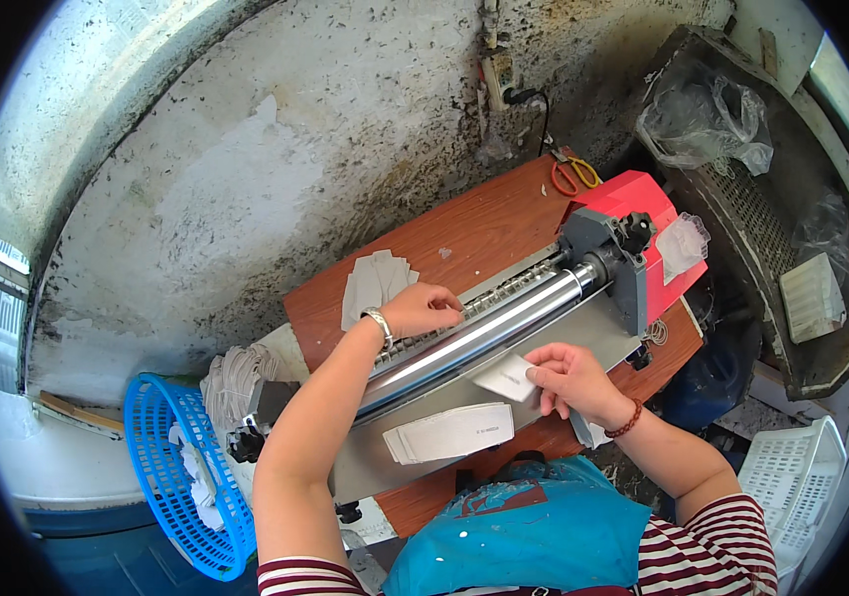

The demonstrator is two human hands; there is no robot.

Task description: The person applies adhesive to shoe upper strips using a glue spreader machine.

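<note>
A roller machine with a long shiny metal roller (474, 343) stands on a brown wooden table, angled from lower left to upper right. My right hand (575, 382), on its near side, pinches a white flat piece (506, 377) with small dark print, held over the metal feed plate (355, 467). On that plate lies a stack of similar white pieces (449, 434), fanned at its left end. My left hand (423, 310) reaches across the roller to the far side, fingers closed together; whatever they hold is hidden. Beside it more pale pieces (377, 283) lie on the table.
The machine's red end housing (633, 199) is at the right, with scissors (575, 176) behind it. A blue basket (151, 437) with white scraps and a bundle of pale cord (238, 377) stand left. At far right are a dark metal trough (742, 233) and a white crate (792, 477).
</note>
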